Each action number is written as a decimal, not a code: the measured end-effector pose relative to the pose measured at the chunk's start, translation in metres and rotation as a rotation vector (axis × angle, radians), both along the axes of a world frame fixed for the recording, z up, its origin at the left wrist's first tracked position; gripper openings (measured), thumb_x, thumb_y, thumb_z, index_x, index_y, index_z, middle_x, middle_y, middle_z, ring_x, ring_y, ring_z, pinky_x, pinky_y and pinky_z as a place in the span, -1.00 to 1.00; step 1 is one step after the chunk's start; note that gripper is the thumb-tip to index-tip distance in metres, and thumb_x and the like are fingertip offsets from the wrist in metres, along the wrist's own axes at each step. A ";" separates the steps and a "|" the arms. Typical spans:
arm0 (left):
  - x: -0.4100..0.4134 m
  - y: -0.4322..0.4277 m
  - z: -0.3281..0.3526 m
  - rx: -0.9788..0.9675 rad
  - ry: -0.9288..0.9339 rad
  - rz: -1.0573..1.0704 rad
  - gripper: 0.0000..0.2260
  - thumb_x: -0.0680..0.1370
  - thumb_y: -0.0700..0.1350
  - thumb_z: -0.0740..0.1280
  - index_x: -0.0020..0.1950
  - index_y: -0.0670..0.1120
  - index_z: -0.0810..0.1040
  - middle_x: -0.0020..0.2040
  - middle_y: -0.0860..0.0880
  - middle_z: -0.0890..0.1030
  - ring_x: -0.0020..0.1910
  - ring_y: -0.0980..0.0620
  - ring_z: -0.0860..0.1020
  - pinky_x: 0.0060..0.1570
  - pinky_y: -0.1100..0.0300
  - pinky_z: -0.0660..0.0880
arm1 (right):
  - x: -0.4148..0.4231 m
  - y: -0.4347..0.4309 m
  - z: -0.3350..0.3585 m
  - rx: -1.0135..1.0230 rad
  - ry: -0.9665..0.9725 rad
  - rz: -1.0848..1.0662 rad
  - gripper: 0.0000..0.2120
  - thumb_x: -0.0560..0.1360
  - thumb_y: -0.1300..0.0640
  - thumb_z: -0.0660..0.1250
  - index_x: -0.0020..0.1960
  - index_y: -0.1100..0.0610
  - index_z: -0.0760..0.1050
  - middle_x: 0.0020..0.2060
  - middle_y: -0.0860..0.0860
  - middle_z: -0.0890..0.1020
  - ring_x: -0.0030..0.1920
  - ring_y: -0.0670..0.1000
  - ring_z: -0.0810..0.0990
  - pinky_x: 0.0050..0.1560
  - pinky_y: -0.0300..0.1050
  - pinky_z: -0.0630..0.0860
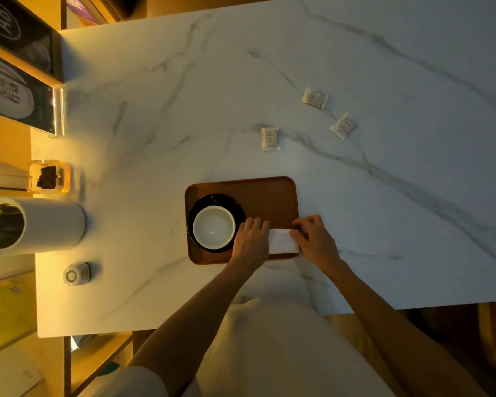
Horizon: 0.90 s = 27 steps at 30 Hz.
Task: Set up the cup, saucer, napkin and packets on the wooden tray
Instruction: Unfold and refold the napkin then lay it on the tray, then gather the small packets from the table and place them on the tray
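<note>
A wooden tray (269, 196) lies on the marble table near me. On its left half a white cup (214, 227) stands on a black saucer (201, 203). A folded white napkin (282, 241) rests on the tray's near right part. My left hand (251, 242) presses on the napkin's left end and my right hand (315, 239) pinches its right end. Three small white packets lie on the table beyond the tray: one (270, 138) nearest, one (315, 98) farther back, one (343, 126) to the right.
A white cylindrical canister (40, 224) lies at the left table edge, with a clear jar of dark bits (49, 177) behind it and a small round grey device (76, 274) in front. A sign stand (17, 90) is at the far left. Bare marble table (413, 167) stretches right.
</note>
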State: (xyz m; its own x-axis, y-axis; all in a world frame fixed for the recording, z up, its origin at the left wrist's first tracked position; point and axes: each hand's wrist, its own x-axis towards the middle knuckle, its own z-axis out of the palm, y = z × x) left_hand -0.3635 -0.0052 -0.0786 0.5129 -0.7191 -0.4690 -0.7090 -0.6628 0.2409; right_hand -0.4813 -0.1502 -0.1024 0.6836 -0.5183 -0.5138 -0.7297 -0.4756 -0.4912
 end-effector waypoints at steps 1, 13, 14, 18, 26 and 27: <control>-0.002 0.003 0.001 -0.014 -0.010 -0.017 -0.66 0.46 -0.06 0.41 0.19 -0.06 0.45 0.14 -0.09 0.54 0.13 -0.11 0.47 0.15 -0.01 0.46 | -0.002 0.000 0.001 -0.020 -0.018 0.018 -0.68 0.50 -0.14 0.29 0.18 -0.03 0.49 0.17 0.04 0.44 0.04 0.04 0.55 -0.08 -0.16 0.51; -0.012 0.021 0.005 0.111 -0.015 -0.082 -0.45 0.34 -0.20 0.51 0.26 -0.09 0.37 0.21 -0.11 0.49 0.21 -0.13 0.41 0.24 0.01 0.40 | -0.018 0.007 0.002 -0.019 -0.026 0.169 -0.59 0.48 -0.11 0.34 0.30 -0.04 0.44 0.32 0.08 0.37 0.27 0.10 0.40 0.15 0.01 0.48; -0.011 0.020 0.005 0.115 -0.018 -0.088 -0.44 0.33 -0.21 0.52 0.26 -0.09 0.36 0.21 -0.11 0.48 0.21 -0.13 0.41 0.25 0.00 0.39 | -0.018 0.007 0.002 -0.024 -0.023 0.167 -0.59 0.48 -0.11 0.34 0.30 -0.04 0.44 0.32 0.08 0.37 0.28 0.10 0.40 0.16 0.01 0.48; -0.011 0.017 0.007 0.082 -0.058 -0.139 -0.46 0.39 -0.18 0.47 0.31 -0.11 0.34 0.27 -0.14 0.46 0.28 -0.16 0.37 0.30 -0.04 0.35 | -0.016 0.006 0.007 -0.017 0.010 0.177 -0.54 0.49 -0.13 0.31 0.35 -0.02 0.39 0.35 0.07 0.35 0.29 0.09 0.39 0.19 0.02 0.48; 0.030 -0.020 0.042 -0.097 -0.075 0.000 -0.50 0.57 0.03 0.28 0.46 -0.03 0.24 0.51 -0.14 0.27 0.53 -0.19 0.16 0.49 -0.23 0.09 | -0.003 -0.044 0.041 -0.240 -0.193 0.015 -0.57 0.54 -0.13 0.23 0.34 0.03 0.42 0.25 0.06 0.52 0.23 0.09 0.50 0.19 0.01 0.48; 0.040 -0.026 0.047 -0.130 -0.020 0.071 -0.52 0.58 0.03 0.25 0.47 -0.03 0.24 0.49 -0.13 0.30 0.50 -0.17 0.21 0.47 -0.16 0.14 | 0.000 -0.051 0.045 -0.246 -0.198 -0.028 -0.58 0.54 -0.13 0.24 0.32 0.04 0.43 0.24 0.07 0.53 0.23 0.09 0.50 0.20 0.02 0.48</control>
